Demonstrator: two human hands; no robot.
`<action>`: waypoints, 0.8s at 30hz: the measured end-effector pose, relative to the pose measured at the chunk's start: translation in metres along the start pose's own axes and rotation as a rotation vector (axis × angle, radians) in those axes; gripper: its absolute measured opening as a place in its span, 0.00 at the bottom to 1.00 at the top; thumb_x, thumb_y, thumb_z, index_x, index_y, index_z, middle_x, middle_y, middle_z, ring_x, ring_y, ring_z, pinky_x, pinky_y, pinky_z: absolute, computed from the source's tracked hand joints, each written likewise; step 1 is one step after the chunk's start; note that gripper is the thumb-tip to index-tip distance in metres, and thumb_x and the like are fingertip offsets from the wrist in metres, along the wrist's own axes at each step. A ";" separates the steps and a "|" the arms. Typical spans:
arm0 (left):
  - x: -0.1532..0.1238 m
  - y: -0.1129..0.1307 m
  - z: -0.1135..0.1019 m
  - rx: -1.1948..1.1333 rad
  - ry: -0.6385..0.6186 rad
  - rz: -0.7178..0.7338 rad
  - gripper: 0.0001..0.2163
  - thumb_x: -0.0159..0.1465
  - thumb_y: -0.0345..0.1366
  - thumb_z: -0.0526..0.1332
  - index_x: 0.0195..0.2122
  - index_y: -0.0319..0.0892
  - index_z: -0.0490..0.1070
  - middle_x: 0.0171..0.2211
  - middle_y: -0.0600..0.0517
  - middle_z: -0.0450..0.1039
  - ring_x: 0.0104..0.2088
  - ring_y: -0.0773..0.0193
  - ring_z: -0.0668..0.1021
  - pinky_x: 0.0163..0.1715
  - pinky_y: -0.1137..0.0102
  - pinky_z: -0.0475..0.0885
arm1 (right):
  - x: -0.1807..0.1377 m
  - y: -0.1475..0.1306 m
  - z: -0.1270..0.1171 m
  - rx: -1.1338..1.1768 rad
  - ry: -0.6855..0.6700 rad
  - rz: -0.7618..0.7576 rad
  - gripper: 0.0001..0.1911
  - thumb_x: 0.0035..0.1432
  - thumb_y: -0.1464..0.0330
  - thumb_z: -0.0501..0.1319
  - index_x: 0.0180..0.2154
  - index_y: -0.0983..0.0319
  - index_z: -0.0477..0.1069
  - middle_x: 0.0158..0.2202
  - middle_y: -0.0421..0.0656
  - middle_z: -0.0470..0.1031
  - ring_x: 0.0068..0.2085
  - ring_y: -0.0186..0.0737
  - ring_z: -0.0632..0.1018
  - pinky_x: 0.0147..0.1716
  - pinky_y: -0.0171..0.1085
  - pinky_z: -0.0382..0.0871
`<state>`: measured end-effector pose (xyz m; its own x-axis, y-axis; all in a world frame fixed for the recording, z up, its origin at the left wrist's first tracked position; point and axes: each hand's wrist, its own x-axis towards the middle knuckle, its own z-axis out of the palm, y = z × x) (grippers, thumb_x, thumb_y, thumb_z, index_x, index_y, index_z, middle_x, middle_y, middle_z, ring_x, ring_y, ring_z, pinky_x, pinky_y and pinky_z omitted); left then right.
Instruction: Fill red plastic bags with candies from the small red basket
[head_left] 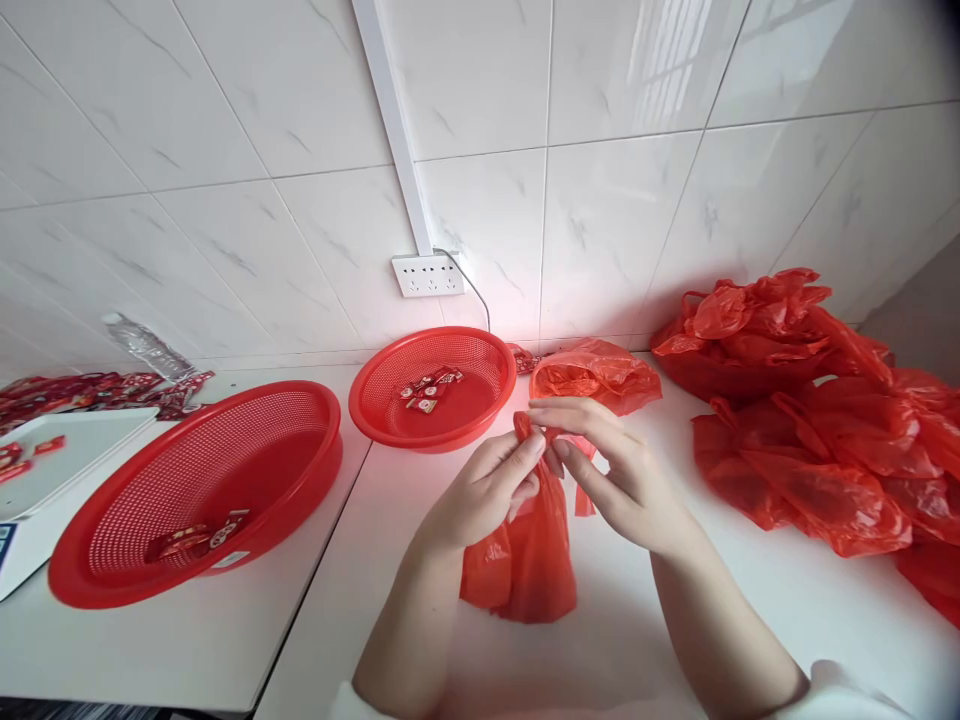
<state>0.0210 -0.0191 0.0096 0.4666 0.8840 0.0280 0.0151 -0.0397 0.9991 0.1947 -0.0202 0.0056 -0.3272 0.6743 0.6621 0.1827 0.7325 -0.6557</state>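
Both my hands hold one red plastic bag [525, 560] above the white table [660, 640]. My left hand [484, 490] pinches the bag's top from the left. My right hand [611, 465] pinches the bag's handles from the right, fingers bent over them. The bag's body hangs down and rests on the table between my forearms. Just behind my hands lies another red plastic bag [600, 372], crumpled.
A small red mesh basket [382, 400] with a few red sachets stands behind my hands. A larger red mesh basket [135, 520] sits on the left table. A pile of red bags [810, 420] fills the right side. A white scale [45, 480], a plastic bottle [146, 347] and a wall socket [427, 274] are nearby.
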 end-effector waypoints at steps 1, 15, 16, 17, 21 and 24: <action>0.000 -0.001 -0.001 0.004 0.003 -0.018 0.17 0.68 0.48 0.52 0.31 0.41 0.68 0.16 0.61 0.51 0.16 0.73 0.56 0.17 0.74 0.59 | 0.001 0.003 0.001 0.015 0.022 0.022 0.18 0.65 0.74 0.53 0.54 0.54 0.68 0.50 0.44 0.74 0.50 0.40 0.75 0.48 0.42 0.73; 0.010 -0.004 -0.021 -0.332 0.187 -0.050 0.17 0.66 0.48 0.55 0.47 0.41 0.73 0.18 0.56 0.67 0.16 0.74 0.64 0.24 0.75 0.67 | -0.002 0.009 -0.011 0.292 -0.160 0.241 0.11 0.61 0.73 0.60 0.45 0.55 0.71 0.34 0.40 0.70 0.34 0.35 0.73 0.32 0.35 0.70; 0.011 -0.005 -0.022 -0.378 0.173 -0.047 0.15 0.66 0.47 0.56 0.44 0.41 0.73 0.20 0.56 0.68 0.17 0.75 0.64 0.24 0.76 0.68 | -0.001 0.008 -0.011 0.262 -0.231 0.262 0.10 0.61 0.72 0.60 0.44 0.56 0.72 0.35 0.40 0.71 0.35 0.35 0.74 0.33 0.36 0.70; 0.011 -0.005 -0.022 -0.399 0.151 -0.045 0.14 0.67 0.47 0.55 0.41 0.42 0.72 0.22 0.57 0.67 0.17 0.76 0.62 0.24 0.76 0.67 | -0.001 0.007 -0.010 0.240 -0.280 0.284 0.08 0.61 0.71 0.60 0.43 0.57 0.72 0.36 0.41 0.72 0.35 0.35 0.74 0.33 0.36 0.70; -0.001 0.002 -0.020 0.050 0.021 0.041 0.20 0.68 0.49 0.50 0.24 0.41 0.63 0.19 0.58 0.57 0.16 0.74 0.57 0.19 0.75 0.61 | 0.005 0.012 -0.002 0.230 -0.128 0.382 0.08 0.63 0.63 0.59 0.35 0.59 0.71 0.32 0.41 0.73 0.33 0.35 0.74 0.34 0.36 0.70; -0.013 0.008 -0.013 0.729 0.061 0.234 0.20 0.69 0.43 0.51 0.21 0.41 0.61 0.20 0.55 0.59 0.21 0.70 0.62 0.23 0.73 0.60 | 0.008 0.022 0.009 0.244 0.079 0.394 0.12 0.65 0.58 0.56 0.36 0.59 0.70 0.36 0.42 0.73 0.39 0.38 0.74 0.41 0.38 0.70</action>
<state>0.0036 -0.0253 0.0173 0.4800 0.8381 0.2591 0.5111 -0.5072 0.6939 0.1876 0.0003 -0.0065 -0.2038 0.9084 0.3651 0.0521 0.3824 -0.9225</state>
